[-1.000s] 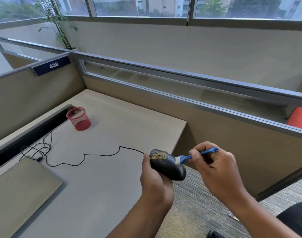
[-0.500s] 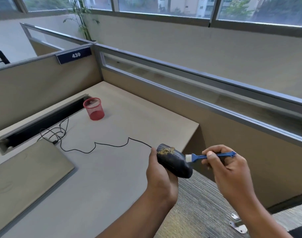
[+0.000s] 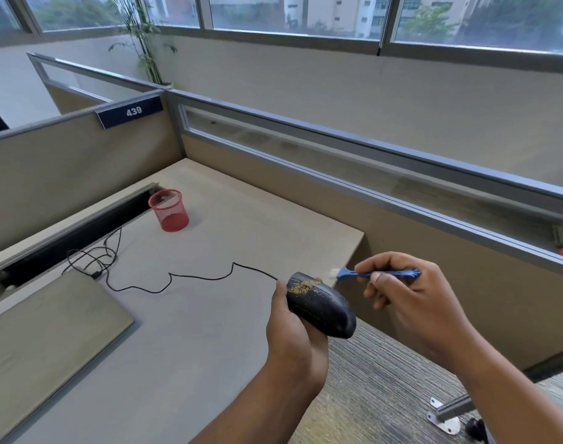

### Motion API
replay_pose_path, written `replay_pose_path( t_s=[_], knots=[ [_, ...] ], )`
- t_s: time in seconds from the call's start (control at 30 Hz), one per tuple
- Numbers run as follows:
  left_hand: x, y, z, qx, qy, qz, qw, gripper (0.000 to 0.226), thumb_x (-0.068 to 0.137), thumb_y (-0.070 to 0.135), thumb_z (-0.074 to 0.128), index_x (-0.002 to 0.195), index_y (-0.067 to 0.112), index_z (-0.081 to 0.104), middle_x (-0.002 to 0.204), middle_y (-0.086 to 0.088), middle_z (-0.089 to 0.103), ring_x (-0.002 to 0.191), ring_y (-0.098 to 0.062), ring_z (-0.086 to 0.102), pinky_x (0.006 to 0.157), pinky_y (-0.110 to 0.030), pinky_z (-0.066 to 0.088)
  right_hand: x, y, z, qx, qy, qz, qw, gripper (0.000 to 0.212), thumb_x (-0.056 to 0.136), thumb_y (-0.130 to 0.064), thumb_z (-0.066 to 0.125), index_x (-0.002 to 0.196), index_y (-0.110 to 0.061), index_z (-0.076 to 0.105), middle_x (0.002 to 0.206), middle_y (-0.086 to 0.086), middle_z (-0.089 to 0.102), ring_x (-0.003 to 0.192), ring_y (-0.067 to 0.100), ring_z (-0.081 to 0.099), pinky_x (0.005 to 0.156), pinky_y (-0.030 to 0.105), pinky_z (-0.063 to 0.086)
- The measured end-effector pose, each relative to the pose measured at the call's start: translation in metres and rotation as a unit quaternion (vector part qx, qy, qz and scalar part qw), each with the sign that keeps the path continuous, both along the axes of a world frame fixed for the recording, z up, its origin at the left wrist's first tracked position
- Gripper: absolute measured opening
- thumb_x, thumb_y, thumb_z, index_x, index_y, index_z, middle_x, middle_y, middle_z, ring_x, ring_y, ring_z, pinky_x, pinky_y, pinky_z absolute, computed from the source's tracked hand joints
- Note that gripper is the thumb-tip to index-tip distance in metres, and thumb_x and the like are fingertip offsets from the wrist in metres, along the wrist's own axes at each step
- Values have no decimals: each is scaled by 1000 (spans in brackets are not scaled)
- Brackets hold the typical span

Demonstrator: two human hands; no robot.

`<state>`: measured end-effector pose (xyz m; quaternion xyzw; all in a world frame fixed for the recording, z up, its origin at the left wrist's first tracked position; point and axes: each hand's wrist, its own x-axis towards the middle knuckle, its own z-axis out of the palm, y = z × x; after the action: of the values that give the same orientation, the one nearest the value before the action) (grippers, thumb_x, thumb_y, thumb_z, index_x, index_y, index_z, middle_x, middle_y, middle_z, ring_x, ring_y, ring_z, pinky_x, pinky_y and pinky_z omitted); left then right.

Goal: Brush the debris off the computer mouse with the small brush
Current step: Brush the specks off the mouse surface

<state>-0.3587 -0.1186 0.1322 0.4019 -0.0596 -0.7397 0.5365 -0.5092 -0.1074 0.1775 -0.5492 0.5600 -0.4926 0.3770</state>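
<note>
Fingers of the right hand are curled and pinch the blue brush by its handle. The white bristles sit just beside the front right of the mouse; contact cannot be confirmed. The left hand grips the black mouse from below, thumb along its left side, above the desk edge. Yellowish debris lies on the mouse's front top. The cable runs left across the desk. Farther back stands a red mesh cup.
</note>
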Motion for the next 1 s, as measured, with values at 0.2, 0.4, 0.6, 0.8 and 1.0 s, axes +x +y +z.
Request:
replay_pose_path(
  t_s=[0.2,0.4,0.6,0.8,1.0],
  knots=[
    [-2,3,1,-1,13,-28,1000,60,101,55,29,126,9,59,116,-24,70,107,-32,65,93,-43,51,9,-18,-1,51,-21,29,998,33,92,8,53,80,-10,78,67,3,75,58,11,62,51,18,50],
    [4,0,1,2,34,-10,999,59,101,53,30,126,7,58,110,-20,67,107,-34,62,92,-45,51,-20,-4,3,66,16,4,998,42,86,11,52,69,-17,79,66,9,75,63,21,63,56,31,49],
    [3,-1,1,6,29,-9,1000,59,101,53,28,125,9,59,109,-18,69,107,-33,63,97,-46,47,-5,-8,2,46,14,21,999,36,88,7,56,73,-16,79,76,9,78,70,25,65,62,33,50],
    [5,-7,-1,7,7,-17,1000,65,100,57,25,135,12,56,128,-19,64,123,-33,57,103,-45,39,-13,7,6,0,65,10,998,38,85,7,59,73,-23,78,74,-3,79,63,12,71,57,16,53],
    [0,-10,-1,15,-13,-19,1000,66,100,57,24,137,11,54,136,-21,60,126,-35,55,97,-43,40,3,7,6,20,103,42,994,33,83,3,61,71,-24,76,63,-6,72,42,-1,44,43,12,36]
  ],
)
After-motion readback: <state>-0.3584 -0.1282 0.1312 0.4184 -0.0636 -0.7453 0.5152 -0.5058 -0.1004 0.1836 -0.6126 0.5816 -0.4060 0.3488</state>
